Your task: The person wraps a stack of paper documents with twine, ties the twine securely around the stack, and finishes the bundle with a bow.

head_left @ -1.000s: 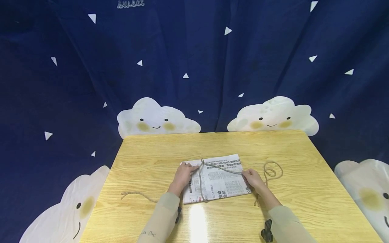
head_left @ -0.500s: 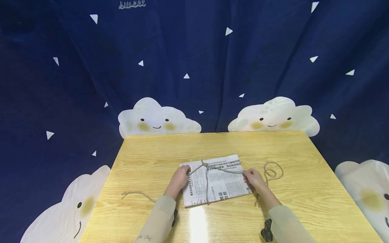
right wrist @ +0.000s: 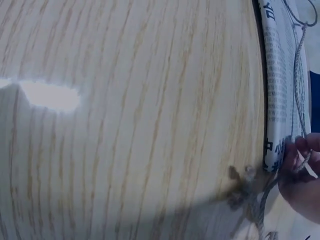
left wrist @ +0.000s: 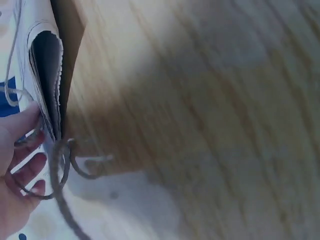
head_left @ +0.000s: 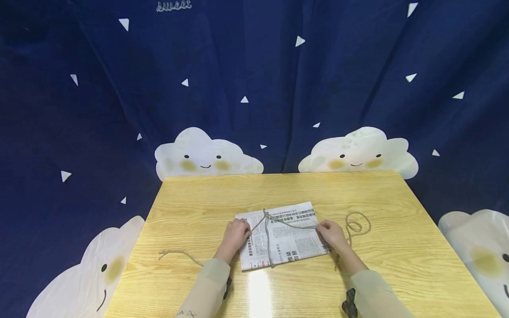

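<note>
A folded newspaper packet lies on the wooden table, slightly turned. Twine runs across it from far edge to near edge, crossing itself near the far side. My left hand, at the packet's left edge, pinches one strand leading from that crossing. In the left wrist view the twine also loops about the left hand's fingers, beside the packet's open folded end. At the right edge, my right hand pinches the other strand, which sags a little. The packet's underside is hidden.
A loose twine tail trails left on the table; another twine end curls to the right of the packet. Behind the table hangs a dark blue curtain with cloud prints.
My left hand has drawn a strand leftward from the crossing to the packet's left edge. The lengthwise twine has shifted right. My right hand stays nearly in place; its strand sags slightly more.
</note>
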Available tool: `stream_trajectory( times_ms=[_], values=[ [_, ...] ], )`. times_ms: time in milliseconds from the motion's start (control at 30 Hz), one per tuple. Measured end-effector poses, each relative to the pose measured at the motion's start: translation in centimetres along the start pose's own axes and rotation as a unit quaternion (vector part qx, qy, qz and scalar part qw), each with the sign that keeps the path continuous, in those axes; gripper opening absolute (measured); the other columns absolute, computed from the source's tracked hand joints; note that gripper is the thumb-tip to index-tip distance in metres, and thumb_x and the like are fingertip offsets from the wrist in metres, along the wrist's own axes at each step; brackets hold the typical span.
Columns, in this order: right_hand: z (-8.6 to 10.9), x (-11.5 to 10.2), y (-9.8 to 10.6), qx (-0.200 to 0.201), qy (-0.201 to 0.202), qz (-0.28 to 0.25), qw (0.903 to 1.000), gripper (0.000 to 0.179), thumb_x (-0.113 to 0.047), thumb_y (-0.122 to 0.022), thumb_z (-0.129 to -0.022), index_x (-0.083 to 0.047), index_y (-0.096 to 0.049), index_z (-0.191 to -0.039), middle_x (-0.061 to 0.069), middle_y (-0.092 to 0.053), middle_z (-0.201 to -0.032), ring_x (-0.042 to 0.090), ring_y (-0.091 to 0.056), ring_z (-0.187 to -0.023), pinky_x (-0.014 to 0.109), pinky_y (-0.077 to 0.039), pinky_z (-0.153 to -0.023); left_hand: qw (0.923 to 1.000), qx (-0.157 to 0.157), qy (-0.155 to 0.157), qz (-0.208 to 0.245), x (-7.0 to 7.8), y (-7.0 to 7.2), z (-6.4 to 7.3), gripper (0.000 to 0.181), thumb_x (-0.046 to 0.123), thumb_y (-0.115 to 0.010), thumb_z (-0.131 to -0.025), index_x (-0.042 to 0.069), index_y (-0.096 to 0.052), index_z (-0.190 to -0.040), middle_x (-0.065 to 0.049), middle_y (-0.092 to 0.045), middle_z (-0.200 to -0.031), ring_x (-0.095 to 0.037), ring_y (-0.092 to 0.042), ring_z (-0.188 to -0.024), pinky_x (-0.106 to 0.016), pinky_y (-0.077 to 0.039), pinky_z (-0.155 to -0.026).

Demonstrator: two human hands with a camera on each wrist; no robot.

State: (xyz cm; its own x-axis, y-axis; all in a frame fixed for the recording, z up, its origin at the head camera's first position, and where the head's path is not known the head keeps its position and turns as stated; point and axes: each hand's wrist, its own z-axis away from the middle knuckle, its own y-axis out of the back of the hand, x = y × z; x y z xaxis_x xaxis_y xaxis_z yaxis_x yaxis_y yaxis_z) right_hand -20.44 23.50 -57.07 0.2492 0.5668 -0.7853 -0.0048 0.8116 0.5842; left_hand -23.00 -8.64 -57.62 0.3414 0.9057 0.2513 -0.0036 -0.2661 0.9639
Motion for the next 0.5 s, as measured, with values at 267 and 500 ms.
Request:
stream_trajectory(
  times_ms=[267, 500],
  values=[
    [0.0, -0.6, -1.3, 0.055, 0.144, 0.182, 0.9711, 0.010, -0.005, -0.059, -0.083, 0.000, -0.067, -0.088, 0.012, -0.063, -0.082, 0.026, -0.058, -0.075, 0.043, -0.048, -0.068, 0.9924, 0.019, -0.007, -0.121, 1.6, 0.7, -0.3, 0.004, 0.019, -0.067, -0.079, 0.018, -0.072, -0.079, 0.001, -0.053, -0.110, -0.022, -0.042, -0.112, -0.053, -0.021, -0.105],
    [0.3, -0.8, -3.4, 0.049, 0.250, 0.217, 0.9426, 0.008, -0.016, -0.068, -0.081, -0.011, -0.066, -0.087, 0.001, -0.056, -0.083, 0.020, -0.053, -0.079, 0.042, -0.044, -0.072, 0.9871, -0.010, 0.011, -0.159, 3.5, 0.0, -0.9, 0.008, 0.013, -0.062, -0.082, 0.012, -0.068, -0.087, -0.002, -0.064, -0.086, -0.021, -0.057, -0.088, -0.039, -0.036, -0.090]
  ],
)
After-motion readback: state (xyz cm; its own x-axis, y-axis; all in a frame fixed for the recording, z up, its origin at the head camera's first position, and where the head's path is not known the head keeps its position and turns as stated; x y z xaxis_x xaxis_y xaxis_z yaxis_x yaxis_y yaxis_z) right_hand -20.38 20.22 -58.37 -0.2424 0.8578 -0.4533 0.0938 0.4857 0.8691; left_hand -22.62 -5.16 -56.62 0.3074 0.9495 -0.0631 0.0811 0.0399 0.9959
